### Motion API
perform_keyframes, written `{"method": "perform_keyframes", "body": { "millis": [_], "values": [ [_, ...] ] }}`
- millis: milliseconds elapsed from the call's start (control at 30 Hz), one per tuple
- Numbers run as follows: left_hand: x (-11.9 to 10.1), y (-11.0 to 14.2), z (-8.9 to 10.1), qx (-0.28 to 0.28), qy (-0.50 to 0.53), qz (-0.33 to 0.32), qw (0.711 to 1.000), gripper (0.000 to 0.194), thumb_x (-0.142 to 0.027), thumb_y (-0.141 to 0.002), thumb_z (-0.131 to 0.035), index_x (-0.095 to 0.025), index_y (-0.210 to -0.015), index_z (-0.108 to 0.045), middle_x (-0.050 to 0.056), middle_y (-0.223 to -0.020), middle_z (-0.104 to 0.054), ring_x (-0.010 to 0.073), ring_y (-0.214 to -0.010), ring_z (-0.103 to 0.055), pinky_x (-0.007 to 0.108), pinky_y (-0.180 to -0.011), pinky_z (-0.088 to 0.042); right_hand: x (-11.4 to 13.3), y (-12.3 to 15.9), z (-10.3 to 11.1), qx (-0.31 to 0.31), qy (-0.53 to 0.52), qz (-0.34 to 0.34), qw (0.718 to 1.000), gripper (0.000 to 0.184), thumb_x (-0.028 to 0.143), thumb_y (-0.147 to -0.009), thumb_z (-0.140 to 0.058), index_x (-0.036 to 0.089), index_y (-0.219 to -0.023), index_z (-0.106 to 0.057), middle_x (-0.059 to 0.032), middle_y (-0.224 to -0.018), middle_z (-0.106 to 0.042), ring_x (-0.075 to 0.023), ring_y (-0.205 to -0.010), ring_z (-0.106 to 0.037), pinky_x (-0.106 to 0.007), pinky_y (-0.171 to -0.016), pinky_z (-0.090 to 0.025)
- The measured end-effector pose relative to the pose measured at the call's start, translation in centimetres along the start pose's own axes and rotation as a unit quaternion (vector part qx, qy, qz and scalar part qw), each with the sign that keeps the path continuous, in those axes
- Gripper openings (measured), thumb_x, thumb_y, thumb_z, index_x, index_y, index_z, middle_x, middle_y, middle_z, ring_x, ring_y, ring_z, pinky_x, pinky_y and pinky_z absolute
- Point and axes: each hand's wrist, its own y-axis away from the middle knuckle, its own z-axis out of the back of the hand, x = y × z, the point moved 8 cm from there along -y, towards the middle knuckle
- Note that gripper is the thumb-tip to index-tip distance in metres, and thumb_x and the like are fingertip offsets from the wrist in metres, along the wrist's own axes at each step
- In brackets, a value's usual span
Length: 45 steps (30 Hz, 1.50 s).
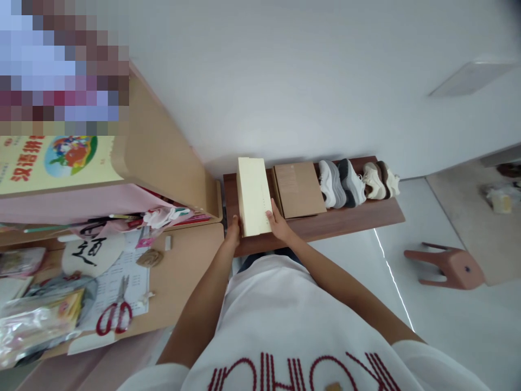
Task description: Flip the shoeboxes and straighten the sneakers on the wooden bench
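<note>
A pale cream shoebox (254,195) is held between my two hands, over the left end of a brown wooden shelf (345,224). My left hand (233,231) presses against its left side near the front corner, the fingers partly hidden behind it. On the right side, my right hand (277,221) grips the edge with the thumb on top. Just right of it lies a brown cardboard box (299,190). White and grey sneakers (331,184) and beige and brown shoes (374,182) stand in a row farther right on the shelf.
At left, a desk (191,266) bears red-handled scissors (116,315), papers, a plastic-wrapped packet (44,326) and a tape roll (149,258). Its raised side panel (171,146) stands close to the shelf. A pinkish-brown stool (456,267) is on the floor at right. A white wall rises behind.
</note>
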Motion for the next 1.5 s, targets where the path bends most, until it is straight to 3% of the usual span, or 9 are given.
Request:
{"method": "perform_keyframes", "body": {
  "millis": [133,367,567,667,767,1000,1133,1333,1500],
  "values": [
    [1.2,-1.2,-0.1,-0.042,0.014,0.047,0.998,0.055,-0.064,-0.091,-0.055,-0.016,-0.116,-0.067,0.015,-0.118,-0.073,0.0247,-0.114,-0.068,0.037,-0.094,-0.056,0.6,0.1,1.5,-0.009,0.073,0.023,0.997,0.082,0.07,-0.099,-0.022,0.019,-0.163,-0.019,-0.0086,-0.164,-0.032,-0.0216,-0.153,-0.025,-0.04,-0.127,-0.02],
    [0.0,0.1,-0.8,0.048,0.062,0.003,0.997,0.052,-0.056,-0.086,-0.067,-0.016,-0.118,-0.067,0.015,-0.114,-0.074,0.0252,-0.11,-0.07,0.038,-0.098,-0.056,1.1,0.1,3.2,-0.052,0.138,0.015,0.989,0.075,0.067,-0.099,-0.033,0.017,-0.154,-0.043,-0.0141,-0.16,-0.036,-0.0321,-0.15,-0.03,-0.048,-0.124,-0.026],
    [-1.6,2.9,-0.3,0.092,0.118,-0.023,0.988,0.052,-0.053,-0.09,-0.064,-0.019,-0.13,-0.061,0.013,-0.129,-0.069,0.0259,-0.115,-0.068,0.036,-0.088,-0.06,2.2,-0.1,3.0,-0.035,0.133,-0.038,0.99,0.097,0.082,-0.084,-0.05,0.02,-0.157,-0.036,-0.0136,-0.163,-0.031,-0.0375,-0.153,-0.019,-0.052,-0.125,-0.018],
    [-2.7,4.0,0.2,0.082,0.132,-0.053,0.986,0.054,-0.053,-0.091,-0.063,-0.019,-0.133,-0.059,0.013,-0.135,-0.066,0.0271,-0.119,-0.066,0.036,-0.088,-0.061,2.8,-0.5,2.4,-0.012,0.116,-0.053,0.992,0.105,0.083,-0.079,-0.057,0.021,-0.159,-0.029,-0.0123,-0.166,-0.026,-0.0371,-0.155,-0.011,-0.054,-0.126,-0.013],
    [-3.4,4.6,1.0,0.052,0.152,-0.074,0.984,0.054,-0.047,-0.09,-0.068,-0.018,-0.133,-0.058,0.013,-0.132,-0.068,0.0281,-0.119,-0.066,0.036,-0.088,-0.061,2.8,-1.1,2.1,0.013,0.098,-0.076,0.992,0.102,0.076,-0.08,-0.062,0.019,-0.159,-0.029,-0.0126,-0.166,-0.025,-0.0354,-0.155,-0.013,-0.053,-0.126,-0.016],
    [-5.3,5.0,2.5,0.013,0.15,-0.144,0.978,0.056,-0.043,-0.082,-0.079,-0.023,-0.131,-0.063,0.009,-0.132,-0.069,0.0269,-0.122,-0.064,0.039,-0.098,-0.058,1.5,-2.1,1.0,0.074,-0.007,-0.092,0.993,0.081,0.039,-0.083,-0.068,0.023,-0.155,-0.035,-0.0102,-0.15,-0.052,-0.0269,-0.137,-0.05,-0.045,-0.117,-0.038],
    [-5.5,4.7,2.5,0.003,0.142,-0.166,0.976,0.065,-0.042,-0.077,-0.083,-0.022,-0.135,-0.061,0.009,-0.136,-0.066,0.0257,-0.128,-0.061,0.039,-0.108,-0.051,-0.2,-2.2,0.4,0.074,-0.092,-0.116,0.986,0.08,0.029,-0.077,-0.069,0.024,-0.151,-0.04,-0.0075,-0.14,-0.062,-0.0245,-0.129,-0.055,-0.044,-0.114,-0.04],
    [-5.4,4.2,1.9,-0.01,0.094,-0.202,0.975,0.061,-0.039,-0.081,-0.079,-0.022,-0.137,-0.061,0.009,-0.138,-0.065,0.0241,-0.132,-0.057,0.04,-0.114,-0.044,-3.8,-1.5,-0.3,0.061,-0.109,-0.245,0.961,0.064,0.035,-0.079,-0.069,0.032,-0.14,-0.048,-0.0062,-0.135,-0.064,-0.0287,-0.123,-0.058,-0.058,-0.106,-0.043],
    [-4.8,4.0,1.7,-0.021,0.062,-0.216,0.974,0.06,-0.038,-0.085,-0.076,-0.022,-0.14,-0.059,0.009,-0.14,-0.064,0.0244,-0.133,-0.057,0.041,-0.115,-0.043,-5.3,-1.7,-0.8,0.047,-0.132,-0.265,0.954,0.059,0.044,-0.083,-0.07,0.035,-0.137,-0.049,-0.0065,-0.137,-0.062,-0.0285,-0.122,-0.06,-0.061,-0.1,-0.047]
  ]
}}
